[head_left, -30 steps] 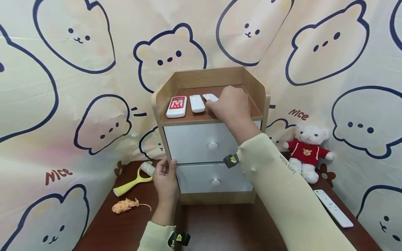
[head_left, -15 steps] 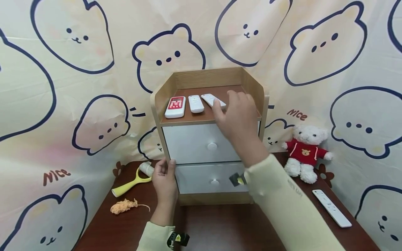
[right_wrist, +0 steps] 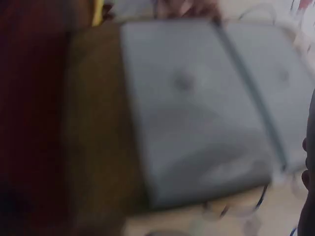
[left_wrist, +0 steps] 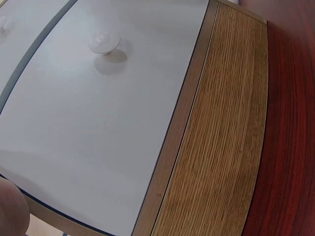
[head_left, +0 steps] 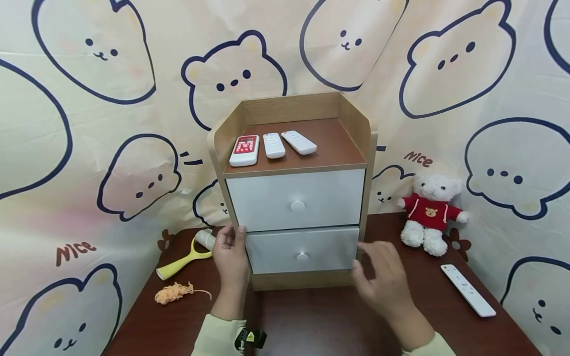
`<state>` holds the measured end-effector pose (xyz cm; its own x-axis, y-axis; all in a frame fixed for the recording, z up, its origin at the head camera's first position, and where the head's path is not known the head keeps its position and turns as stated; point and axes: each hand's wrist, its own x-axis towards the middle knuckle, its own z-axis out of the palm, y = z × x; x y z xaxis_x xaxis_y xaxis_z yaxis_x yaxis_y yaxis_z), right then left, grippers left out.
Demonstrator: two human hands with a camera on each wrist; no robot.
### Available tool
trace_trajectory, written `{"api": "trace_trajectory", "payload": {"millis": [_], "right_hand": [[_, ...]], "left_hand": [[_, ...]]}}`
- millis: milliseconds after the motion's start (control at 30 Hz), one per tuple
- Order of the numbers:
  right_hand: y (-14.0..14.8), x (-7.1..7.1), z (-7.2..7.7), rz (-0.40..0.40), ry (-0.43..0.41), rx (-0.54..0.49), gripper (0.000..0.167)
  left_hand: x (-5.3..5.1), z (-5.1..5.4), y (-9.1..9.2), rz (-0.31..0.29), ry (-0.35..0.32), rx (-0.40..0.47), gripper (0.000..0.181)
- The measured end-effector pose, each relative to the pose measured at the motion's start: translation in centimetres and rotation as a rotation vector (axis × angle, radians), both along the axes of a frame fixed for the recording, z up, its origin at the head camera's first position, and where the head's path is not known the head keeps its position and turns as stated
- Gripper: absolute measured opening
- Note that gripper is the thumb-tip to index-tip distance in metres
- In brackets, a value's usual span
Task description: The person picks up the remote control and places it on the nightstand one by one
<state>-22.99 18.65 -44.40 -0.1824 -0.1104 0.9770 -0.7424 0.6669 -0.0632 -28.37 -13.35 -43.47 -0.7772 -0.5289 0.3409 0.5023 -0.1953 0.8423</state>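
Head | hands [head_left: 231, 262] [head_left: 385, 279] flanking cabinet [head_left: 280, 195], left holding it | three remotes [head_left: 273, 146] on top

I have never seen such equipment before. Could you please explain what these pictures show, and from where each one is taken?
There is no robot: a person works here bare-handed. The widest view comes from a camera worn on the head; the other two come from the wrists, and the right one is blurred. The left hand touches the side of a small cabinet. The right hand, near its other side, holds nothing. On its top shelf lie three white remotes. The table also bears a yellow-handled roller, orange yarn, a teddy bear and a long white strip.
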Motion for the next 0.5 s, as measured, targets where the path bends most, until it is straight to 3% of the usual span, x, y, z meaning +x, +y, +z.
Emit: {"api": "trace_trajectory", "payload": {"millis": [133,267,367,500], "right_hand": [[4.9,0.7,-4.5,-0.147,-0.197,-0.073,0.035],[9.6,2.1,-7.5,-0.350,-0.413,-0.163,0.040],[12.6,3.2,-8.5,-0.495,-0.641,-0.199,0.046],[16.0,3.9,-8.4,-0.641,-1.027,-0.187,0.071]], "left_hand": [[0.1,0.1,-0.1,0.000,-0.016,-0.004,0.029],[0.0,0.1,-0.2,-0.007,-0.037,-0.016,0.033],[0.0,0.2,-0.1,-0.013,-0.042,-0.023,0.036],[0.2,0.3,-0.2,-0.010,-0.055,-0.020,0.038]]}}
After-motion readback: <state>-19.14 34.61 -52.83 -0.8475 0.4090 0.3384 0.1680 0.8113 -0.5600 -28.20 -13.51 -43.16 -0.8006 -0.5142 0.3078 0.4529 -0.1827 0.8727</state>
